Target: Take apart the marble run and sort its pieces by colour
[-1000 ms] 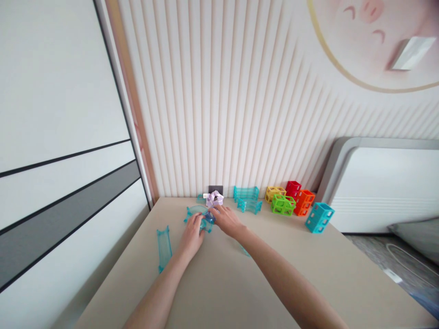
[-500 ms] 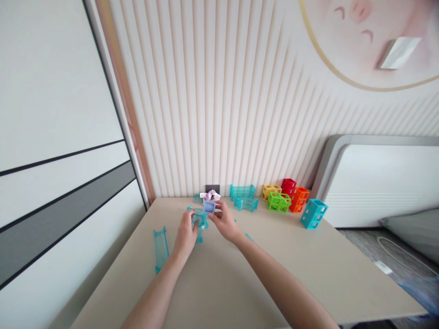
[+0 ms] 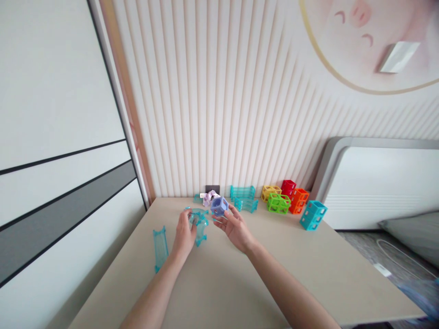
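Note:
My left hand (image 3: 185, 230) is closed around a clear teal plastic track piece (image 3: 200, 228), with parts of it sticking out to the right of my fingers. Held up in my right hand (image 3: 237, 227) is a periwinkle-blue hollow cube block (image 3: 219, 206), gripped between thumb and fingers and tilted. The cube is a short way right of the teal piece and apart from it. Left of my left forearm, a long clear teal track piece (image 3: 161, 249) lies on the table.
Along the wall are a lilac scrunchie (image 3: 210, 198), a dark wall socket (image 3: 212, 188) and more teal track pieces (image 3: 242, 192). To the right stand yellow (image 3: 270, 192), green (image 3: 278, 203), red (image 3: 288, 187), orange (image 3: 299, 201) and blue (image 3: 313, 215) hollow block stacks on the beige table (image 3: 219, 292).
My right hand has moved right with the blue cube, away from the teal piece, and the cube has turned to show more sides. My left hand keeps its hold.

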Available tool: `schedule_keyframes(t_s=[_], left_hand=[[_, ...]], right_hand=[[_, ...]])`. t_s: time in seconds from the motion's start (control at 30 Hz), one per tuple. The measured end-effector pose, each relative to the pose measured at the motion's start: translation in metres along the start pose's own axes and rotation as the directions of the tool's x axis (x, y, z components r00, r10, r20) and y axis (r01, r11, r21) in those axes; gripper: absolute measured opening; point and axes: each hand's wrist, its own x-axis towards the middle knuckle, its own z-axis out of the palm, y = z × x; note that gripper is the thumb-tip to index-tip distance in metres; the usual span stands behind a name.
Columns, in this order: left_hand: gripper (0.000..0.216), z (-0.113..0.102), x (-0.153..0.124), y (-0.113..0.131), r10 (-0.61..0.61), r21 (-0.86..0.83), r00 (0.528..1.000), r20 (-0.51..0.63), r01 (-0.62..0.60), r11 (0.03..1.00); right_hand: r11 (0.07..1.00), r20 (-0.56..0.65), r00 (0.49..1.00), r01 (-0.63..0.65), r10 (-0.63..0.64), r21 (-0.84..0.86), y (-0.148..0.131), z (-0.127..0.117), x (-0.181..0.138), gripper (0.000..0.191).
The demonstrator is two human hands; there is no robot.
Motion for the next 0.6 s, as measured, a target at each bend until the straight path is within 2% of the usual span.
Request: schedule_keyframes(t_s=[0.07,0.17,0.27,0.33,0.4,0.5,0.57,0.6], left_hand=[[0.032,0.000,0.000,0.000,0.007,0.001,1.000,-0.001,-0.007,1.000],[0.032,0.000,0.001,0.001,0.023,0.005,1.000,0.007,-0.023,1.000],[0.033,-0.002,0.001,0.001,0.036,0.016,0.999,0.015,-0.036,0.999],[0.034,-0.003,0.002,0.002,0.038,0.024,0.999,0.016,-0.039,0.999],[0.034,-0.004,0.002,0.003,0.042,0.028,0.999,0.016,-0.042,0.999],[0.034,-0.004,0.003,0.004,0.050,0.043,0.999,0.018,-0.051,0.998],[0.033,-0.003,0.003,0.005,0.054,0.058,0.998,0.019,-0.055,0.997],[0.033,-0.003,0.003,0.005,0.056,0.064,0.998,0.018,-0.057,0.996]], right_hand=[[1.000,-0.006,1.000,0.016,-0.016,-0.018,-0.008,-0.006,-0.012,0.053],[0.980,-0.050,0.994,0.086,-0.096,-0.177,-0.021,-0.021,-0.029,0.058],[0.909,-0.114,0.976,0.125,-0.184,-0.398,-0.035,-0.046,-0.047,0.064],[0.847,-0.190,0.947,0.129,-0.260,-0.516,-0.044,-0.070,-0.061,0.074],[0.783,-0.295,0.889,0.106,-0.352,-0.613,-0.054,-0.103,-0.074,0.083],[0.665,-0.421,0.767,0.011,-0.485,-0.747,-0.072,-0.167,-0.092,0.086],[0.574,-0.463,0.698,-0.091,-0.546,-0.814,-0.087,-0.215,-0.104,0.091],[0.497,-0.459,0.677,-0.157,-0.575,-0.853,-0.096,-0.237,-0.109,0.090]])
